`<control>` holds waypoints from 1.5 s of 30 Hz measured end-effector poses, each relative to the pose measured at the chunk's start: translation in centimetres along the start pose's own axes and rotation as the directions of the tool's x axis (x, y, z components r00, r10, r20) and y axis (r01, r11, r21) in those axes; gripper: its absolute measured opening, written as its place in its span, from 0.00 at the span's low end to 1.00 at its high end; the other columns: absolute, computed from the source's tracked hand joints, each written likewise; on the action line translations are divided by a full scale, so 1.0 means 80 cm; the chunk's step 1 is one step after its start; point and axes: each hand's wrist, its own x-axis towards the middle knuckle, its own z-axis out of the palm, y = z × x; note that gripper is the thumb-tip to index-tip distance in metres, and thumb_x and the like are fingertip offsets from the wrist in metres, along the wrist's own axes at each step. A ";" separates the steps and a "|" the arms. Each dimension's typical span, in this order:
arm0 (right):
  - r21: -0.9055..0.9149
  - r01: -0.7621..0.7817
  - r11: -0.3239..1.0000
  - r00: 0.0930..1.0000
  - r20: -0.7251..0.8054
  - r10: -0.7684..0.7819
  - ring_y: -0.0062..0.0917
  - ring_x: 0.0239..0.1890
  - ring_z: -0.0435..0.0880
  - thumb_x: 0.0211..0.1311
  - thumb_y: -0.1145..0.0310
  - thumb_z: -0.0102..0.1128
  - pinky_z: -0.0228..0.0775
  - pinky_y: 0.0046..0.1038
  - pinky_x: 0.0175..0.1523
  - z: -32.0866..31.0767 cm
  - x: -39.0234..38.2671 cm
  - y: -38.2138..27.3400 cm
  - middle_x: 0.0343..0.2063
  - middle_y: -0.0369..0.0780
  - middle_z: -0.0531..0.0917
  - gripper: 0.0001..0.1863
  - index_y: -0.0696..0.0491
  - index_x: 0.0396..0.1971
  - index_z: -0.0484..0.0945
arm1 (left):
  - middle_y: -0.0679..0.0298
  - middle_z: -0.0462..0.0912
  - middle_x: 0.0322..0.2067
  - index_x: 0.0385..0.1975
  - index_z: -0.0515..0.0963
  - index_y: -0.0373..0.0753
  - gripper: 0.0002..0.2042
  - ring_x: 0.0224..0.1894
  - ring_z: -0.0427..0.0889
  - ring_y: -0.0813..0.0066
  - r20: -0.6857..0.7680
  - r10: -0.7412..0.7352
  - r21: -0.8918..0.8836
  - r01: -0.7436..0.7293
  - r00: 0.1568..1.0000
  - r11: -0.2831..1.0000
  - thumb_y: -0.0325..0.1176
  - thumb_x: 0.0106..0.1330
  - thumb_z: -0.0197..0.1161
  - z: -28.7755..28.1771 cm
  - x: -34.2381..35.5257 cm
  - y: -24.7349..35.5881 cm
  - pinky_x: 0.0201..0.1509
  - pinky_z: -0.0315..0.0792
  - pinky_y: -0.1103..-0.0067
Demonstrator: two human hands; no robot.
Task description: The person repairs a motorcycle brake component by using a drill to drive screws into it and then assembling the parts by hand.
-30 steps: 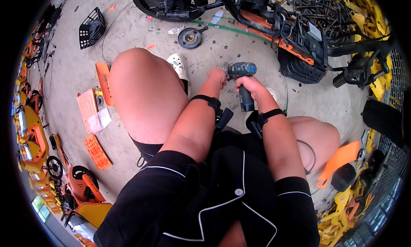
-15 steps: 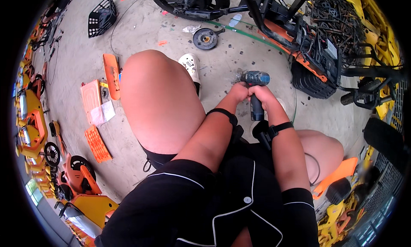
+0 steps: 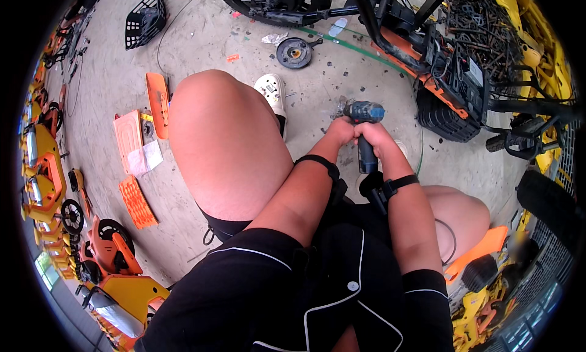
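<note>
Under us we see a grey, stained concrete floor (image 3: 204, 50). On it lie a black basket (image 3: 146, 37), a round dark part (image 3: 294, 52), a crumpled white scrap (image 3: 274, 38) near it and, leftward, a ridged orange piece (image 3: 138, 202); we also see small dark bits scattered about.

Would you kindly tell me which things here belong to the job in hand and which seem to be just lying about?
In hand:
drill, handle in the right hand
left hand, close to the drill's front

Apparently lying about:
basket
round black part
orange grid
</note>
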 end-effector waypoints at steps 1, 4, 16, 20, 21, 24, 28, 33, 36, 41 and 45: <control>-0.013 0.000 1.000 1.000 -0.006 0.000 0.29 0.20 0.80 0.39 0.78 0.58 0.73 0.30 0.28 0.000 0.000 0.001 0.21 0.41 0.81 0.09 0.59 0.26 0.79 | 0.52 0.88 0.37 0.51 0.81 0.28 0.24 0.36 0.86 0.68 0.003 0.009 0.019 -0.010 1.000 1.000 0.34 0.55 0.69 0.000 -0.002 -0.001 0.38 0.78 0.74; -0.157 0.028 0.987 0.999 -0.016 -0.031 0.28 0.20 0.79 0.42 0.76 0.59 0.71 0.29 0.28 0.000 0.000 0.005 0.20 0.40 0.80 0.06 0.58 0.25 0.78 | 0.50 0.87 0.33 0.47 0.83 0.29 0.21 0.33 0.87 0.62 -0.128 0.146 0.273 -0.107 0.981 0.956 0.35 0.56 0.66 0.001 -0.004 -0.011 0.36 0.79 0.73; -0.077 0.062 0.995 0.997 -0.030 -0.065 0.28 0.20 0.80 0.42 0.79 0.59 0.71 0.31 0.27 -0.006 -0.014 0.016 0.23 0.40 0.80 0.14 0.58 0.35 0.77 | 0.40 0.86 0.40 0.41 0.84 0.30 0.17 0.42 0.88 0.50 -0.375 -0.431 -0.135 0.411 0.821 0.901 0.37 0.62 0.55 -0.075 0.001 0.021 0.48 0.81 0.64; -0.082 0.035 0.996 0.999 -0.028 -0.037 0.27 0.21 0.79 0.45 0.78 0.60 0.71 0.31 0.27 -0.014 -0.018 0.017 0.23 0.40 0.80 0.15 0.57 0.37 0.76 | 0.40 0.85 0.43 0.41 0.84 0.30 0.18 0.46 0.87 0.48 -0.278 -0.431 0.056 0.462 0.859 0.885 0.38 0.62 0.56 -0.077 0.005 0.005 0.51 0.79 0.63; -0.068 0.034 0.997 0.999 -0.019 -0.035 0.27 0.21 0.79 0.45 0.78 0.60 0.71 0.31 0.27 -0.016 -0.019 0.020 0.23 0.40 0.80 0.15 0.57 0.37 0.77 | 0.40 0.85 0.44 0.41 0.84 0.29 0.18 0.47 0.86 0.47 -0.262 -0.415 0.115 0.455 0.871 0.883 0.39 0.62 0.56 -0.075 0.006 0.001 0.52 0.79 0.63; -0.050 0.071 0.996 0.997 0.033 -0.069 0.27 0.22 0.80 0.45 0.77 0.61 0.71 0.30 0.29 -0.019 -0.006 0.037 0.24 0.39 0.80 0.14 0.58 0.36 0.77 | 0.45 0.86 0.33 0.35 0.83 0.29 0.16 0.31 0.84 0.52 -0.308 -0.347 0.211 0.420 0.886 0.883 0.36 0.61 0.55 -0.073 0.019 -0.023 0.37 0.76 0.63; -0.069 0.083 0.994 0.995 0.061 -0.079 0.26 0.23 0.80 0.46 0.76 0.61 0.72 0.30 0.31 -0.026 0.009 0.052 0.24 0.39 0.81 0.11 0.57 0.33 0.78 | 0.42 0.85 0.47 0.43 0.84 0.31 0.20 0.54 0.82 0.45 -0.236 -0.402 0.362 0.464 0.885 0.809 0.43 0.63 0.60 -0.078 0.020 -0.014 0.58 0.76 0.62; -0.118 0.018 0.993 0.995 0.102 -0.005 0.26 0.25 0.80 0.47 0.75 0.61 0.72 0.30 0.32 -0.028 0.025 0.051 0.23 0.38 0.80 0.08 0.56 0.30 0.77 | 0.43 0.82 0.52 0.49 0.82 0.32 0.21 0.57 0.81 0.47 -0.284 -0.293 0.499 0.402 0.913 0.768 0.42 0.63 0.62 -0.077 0.016 -0.003 0.60 0.75 0.62; -0.155 0.001 0.988 0.997 0.082 0.012 0.26 0.24 0.80 0.44 0.75 0.62 0.71 0.30 0.31 -0.019 0.024 0.046 0.22 0.38 0.81 0.10 0.57 0.30 0.78 | 0.44 0.81 0.55 0.52 0.80 0.33 0.22 0.58 0.80 0.48 -0.276 -0.307 0.520 0.410 0.911 0.749 0.42 0.63 0.62 -0.083 0.026 -0.032 0.61 0.75 0.62; -0.312 -0.006 0.950 1.000 -0.011 0.002 0.31 0.23 0.84 0.43 0.71 0.60 0.74 0.32 0.33 -0.010 0.052 0.063 0.21 0.43 0.84 0.08 0.58 0.26 0.82 | 0.44 0.81 0.56 0.57 0.75 0.33 0.26 0.60 0.79 0.49 -0.244 -0.255 0.534 0.349 0.936 0.770 0.44 0.64 0.63 -0.078 0.042 -0.032 0.62 0.74 0.64; -0.285 -0.078 0.955 0.996 -0.070 0.061 0.27 0.20 0.81 0.42 0.75 0.61 0.72 0.31 0.28 0.003 0.063 0.061 0.21 0.40 0.82 0.11 0.58 0.31 0.80 | 0.43 0.82 0.54 0.57 0.74 0.31 0.27 0.59 0.80 0.48 -0.282 -0.242 0.407 0.344 0.928 0.846 0.43 0.63 0.65 -0.067 0.050 -0.042 0.62 0.74 0.64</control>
